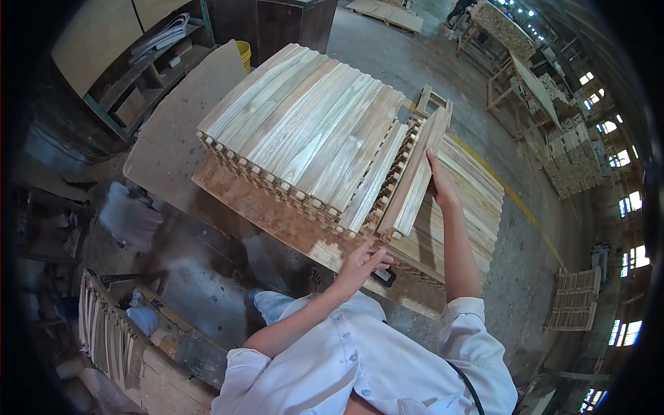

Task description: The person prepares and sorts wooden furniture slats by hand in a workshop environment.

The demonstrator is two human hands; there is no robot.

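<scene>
A yellow bucket (243,52) sits near a shelf (138,76), a slatted frame (574,299) far right.

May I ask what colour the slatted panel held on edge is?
Pale tan wood; the panel shows best in the head view.

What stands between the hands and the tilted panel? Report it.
Nothing visible. The right hand grips the panel on its outer face, and the left hand is at its near end. The panel stands on edge against the stack.
</scene>
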